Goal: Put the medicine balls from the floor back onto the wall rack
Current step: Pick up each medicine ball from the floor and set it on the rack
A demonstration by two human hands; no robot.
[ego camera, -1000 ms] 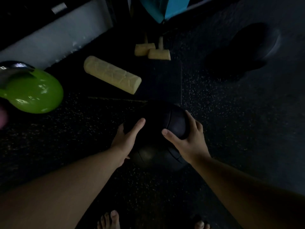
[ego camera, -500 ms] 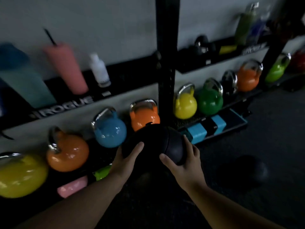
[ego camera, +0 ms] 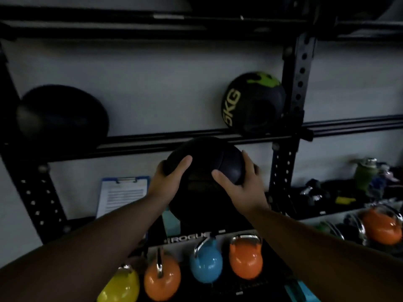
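A black medicine ball point(ego camera: 205, 171) is held up in front of me between both hands. My left hand point(ego camera: 168, 182) grips its left side and my right hand point(ego camera: 242, 188) grips its right side. The ball's top is level with the black rail of the wall rack point(ego camera: 135, 144). Resting on that rail are a black ball with green markings and "5KG" point(ego camera: 250, 101) at the right and a plain black ball point(ego camera: 61, 114) at the left, with open rail between them.
A black perforated upright point(ego camera: 294, 83) stands right of the held ball. Below are several coloured kettlebells, among them a blue kettlebell point(ego camera: 206, 264). A clipboard point(ego camera: 122, 195) leans against the wall. A bottle point(ego camera: 366, 173) and small items sit on a shelf at the right.
I have lifted the ball off the floor to rack height. The view has swung up from the floor past the kettlebells to the ball rail.
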